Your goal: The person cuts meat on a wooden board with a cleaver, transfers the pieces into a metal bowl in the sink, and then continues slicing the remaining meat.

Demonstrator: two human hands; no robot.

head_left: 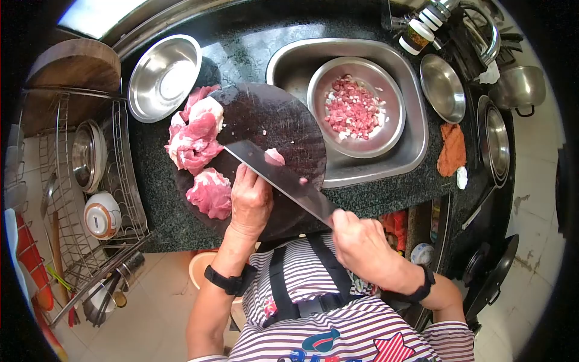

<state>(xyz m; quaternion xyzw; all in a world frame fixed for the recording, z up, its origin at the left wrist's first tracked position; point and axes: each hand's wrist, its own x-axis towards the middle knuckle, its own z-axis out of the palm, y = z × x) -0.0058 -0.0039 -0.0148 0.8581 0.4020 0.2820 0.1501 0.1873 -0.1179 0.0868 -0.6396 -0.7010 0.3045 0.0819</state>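
Striped shirt cloth (283, 323) on the wearer's torso lies nearest the camera, and beyond it the worktop (154, 181) carries a round dark chopping board (256, 108). Clenched round the handle of a broad knife (289, 183), the right hand (365, 241) stands off the board's near right side; the blade's long axis runs slantwise from that grip, leftward and away from the body, its far end close to the big pile of raw meat (196, 136). Of the two, the left hand (250, 196) is much the nearer to the meat: its bent fingers meet the blade, with a fist-like chunk (211, 193) just left of them and the pile beyond, at the board's left edge. What that left grip pins, if anything, I cannot tell, as the hand hides it. Counted up: one knife, one board, one pile whose separate pieces blur together, one chunk, one small pink piece (274, 157) past the blade, and a smaller scrap (303, 180) beside or on it. One sink (416, 142) holds one basin (319, 123) with diced meat (353, 108), too many bits to number; two more steel bowls flank these, one far left (166, 78), one right of the sink (442, 88).
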